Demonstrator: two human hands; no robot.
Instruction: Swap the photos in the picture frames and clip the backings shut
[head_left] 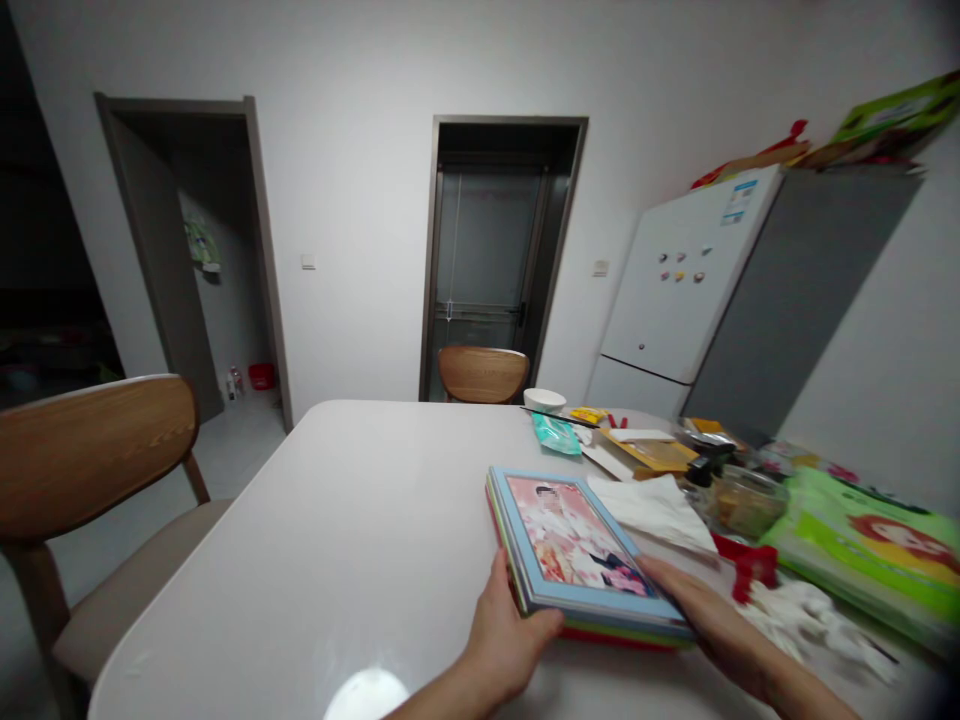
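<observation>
A stack of picture frames (574, 535) rests on or just above the white table (337, 530). The top one has a light blue border round a pink picture, and green and red edges show beneath it. My left hand (508, 635) grips the stack at its near left corner, thumb along the front edge and fingers against the left side. On the right side, my right hand (694, 600) is closed on the same stack, its fingers partly hidden. White tissue paper (660, 510) lies just past the stack's right edge.
Along the table's right side lie a green packet (870, 550), a glass jar (746, 500), crumpled white tissue (817, 620), a red strip (750, 565), a brown envelope (652, 453), a teal packet (556, 434) and a white bowl (544, 400). Wooden chairs (97, 450) stand left and behind.
</observation>
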